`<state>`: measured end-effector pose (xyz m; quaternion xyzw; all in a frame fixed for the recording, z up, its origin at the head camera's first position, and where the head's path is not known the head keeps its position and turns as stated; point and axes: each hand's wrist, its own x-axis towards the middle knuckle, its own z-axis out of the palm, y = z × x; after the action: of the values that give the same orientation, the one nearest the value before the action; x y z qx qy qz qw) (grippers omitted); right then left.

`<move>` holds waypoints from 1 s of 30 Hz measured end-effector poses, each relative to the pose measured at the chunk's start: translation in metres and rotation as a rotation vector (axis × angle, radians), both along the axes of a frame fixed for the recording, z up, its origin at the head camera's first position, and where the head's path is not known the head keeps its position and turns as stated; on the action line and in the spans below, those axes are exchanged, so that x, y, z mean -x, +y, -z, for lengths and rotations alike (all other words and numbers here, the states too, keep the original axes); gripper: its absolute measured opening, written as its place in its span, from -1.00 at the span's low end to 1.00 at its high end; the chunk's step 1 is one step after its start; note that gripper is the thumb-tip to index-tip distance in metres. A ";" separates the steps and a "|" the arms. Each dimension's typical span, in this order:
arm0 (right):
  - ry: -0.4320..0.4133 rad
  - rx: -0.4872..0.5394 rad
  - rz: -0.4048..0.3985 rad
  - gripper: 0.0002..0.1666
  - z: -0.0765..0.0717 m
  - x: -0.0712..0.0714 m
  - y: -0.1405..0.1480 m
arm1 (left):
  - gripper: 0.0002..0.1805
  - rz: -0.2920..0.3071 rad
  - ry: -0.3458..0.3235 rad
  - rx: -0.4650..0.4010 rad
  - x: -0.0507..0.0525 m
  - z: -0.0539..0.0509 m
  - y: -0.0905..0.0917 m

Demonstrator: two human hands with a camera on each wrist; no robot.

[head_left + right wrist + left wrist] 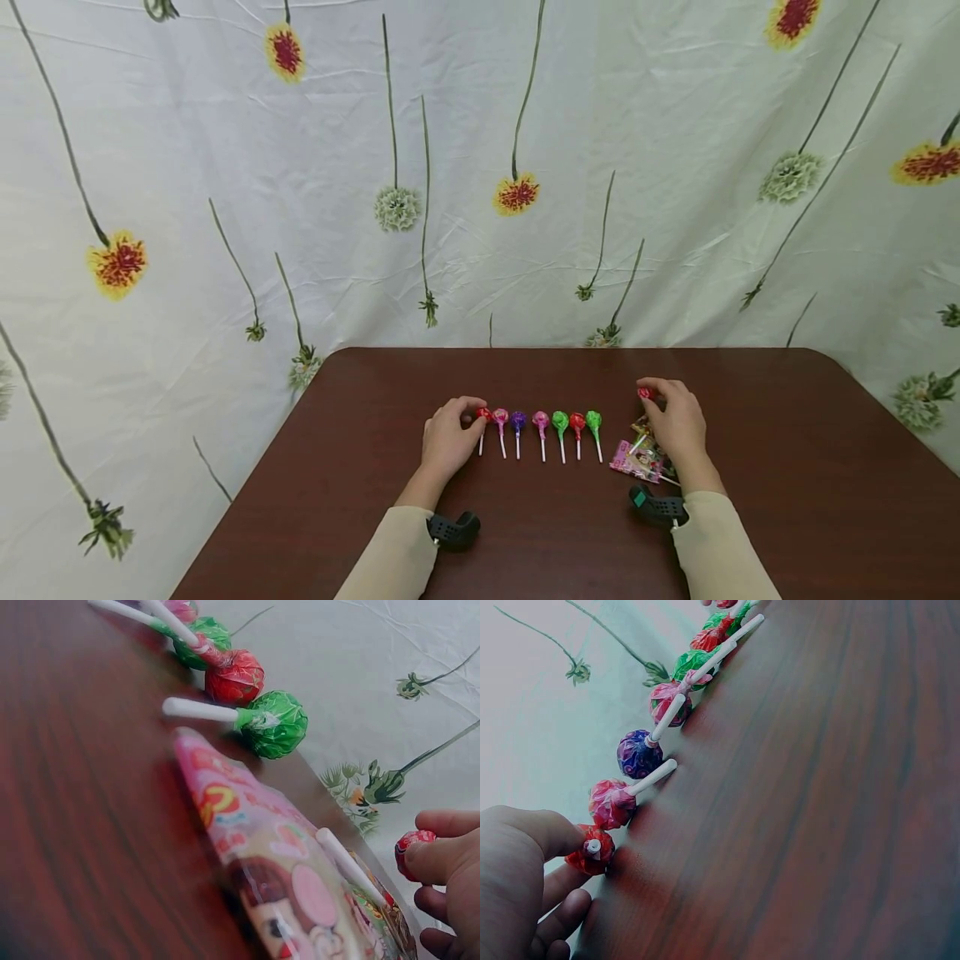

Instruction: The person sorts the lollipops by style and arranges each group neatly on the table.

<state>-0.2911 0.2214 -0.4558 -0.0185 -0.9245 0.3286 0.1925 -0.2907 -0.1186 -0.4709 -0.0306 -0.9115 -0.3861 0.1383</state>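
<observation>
My left hand [447, 437] is at the left end of a row of several lollipops, its thumb and fingers pinching a red lollipop [592, 849]. Next to it are a pink lollipop [613, 804] and a purple lollipop [640, 754]. The row goes on rightward with another pink lollipop [541, 419], a green lollipop [560, 420], a red one and a last green lollipop [276, 726]. Off to the right, my right hand [677, 421] pinches a red-wrapped lollipop [412, 853] above the packets; its stick is hidden.
A pink candy packet [636, 461] lies below my right hand, with loose white sticks and other wrapped sweets partly under the hand. The brown table [315, 500] ends at a flowered white cloth [465, 250] behind. Each wrist wears a black band [453, 531].
</observation>
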 end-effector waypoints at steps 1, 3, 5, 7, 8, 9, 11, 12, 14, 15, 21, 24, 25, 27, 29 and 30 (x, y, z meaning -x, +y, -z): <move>0.006 0.001 -0.003 -0.65 -0.001 0.000 0.000 | -0.78 -0.001 0.000 -0.003 0.000 0.000 0.000; 0.015 0.002 -0.011 -0.66 -0.002 0.000 -0.001 | -0.78 -0.002 -0.001 0.000 0.000 0.000 0.000; 0.020 0.005 -0.019 -0.67 -0.004 -0.001 -0.001 | -0.78 -0.003 0.002 0.003 0.000 0.000 0.000; 0.022 0.007 -0.025 -0.67 -0.005 -0.001 -0.002 | -0.78 -0.003 0.006 0.010 0.000 0.000 0.000; 0.022 0.009 -0.027 -0.67 -0.006 -0.001 -0.002 | -0.78 -0.003 0.007 0.014 0.000 0.000 0.000; 0.022 0.009 -0.029 -0.67 -0.007 -0.002 -0.002 | -0.78 -0.003 0.004 0.013 0.000 0.000 -0.001; 0.021 0.013 -0.029 -0.67 -0.008 -0.002 -0.003 | -0.78 -0.002 -0.001 0.012 0.000 0.000 -0.001; 0.020 0.016 -0.028 -0.67 -0.009 -0.003 -0.003 | -0.78 -0.002 -0.002 0.011 0.000 0.000 0.000; 0.017 0.024 -0.027 -0.67 -0.011 -0.004 -0.003 | -0.78 -0.003 -0.008 0.007 0.001 0.000 0.000; 0.018 0.029 -0.025 -0.66 -0.012 -0.004 -0.004 | -0.78 -0.003 -0.010 0.006 0.001 0.000 0.000; 0.044 0.096 -0.018 -0.65 -0.018 -0.003 -0.005 | -0.78 -0.005 -0.007 0.002 0.000 0.000 0.000; 0.051 0.115 -0.010 -0.66 -0.019 -0.002 -0.005 | -0.77 -0.003 -0.005 0.000 0.000 -0.001 0.000; 0.051 0.119 -0.009 -0.66 -0.019 -0.002 -0.005 | -0.77 -0.002 -0.006 0.000 0.000 -0.001 0.000; 0.048 0.128 -0.006 -0.66 -0.019 -0.002 -0.006 | -0.77 -0.003 -0.007 0.003 0.000 -0.001 0.000; 0.042 0.141 -0.006 -0.66 -0.020 -0.002 -0.006 | -0.78 -0.005 -0.011 0.007 0.001 0.000 0.000; 0.040 0.149 -0.006 -0.66 -0.020 -0.002 -0.006 | -0.78 -0.007 -0.015 0.006 0.001 0.000 0.000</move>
<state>-0.2889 0.2153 -0.4359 -0.0236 -0.8934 0.3974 0.2083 -0.2920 -0.1186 -0.4710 -0.0249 -0.9138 -0.3830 0.1327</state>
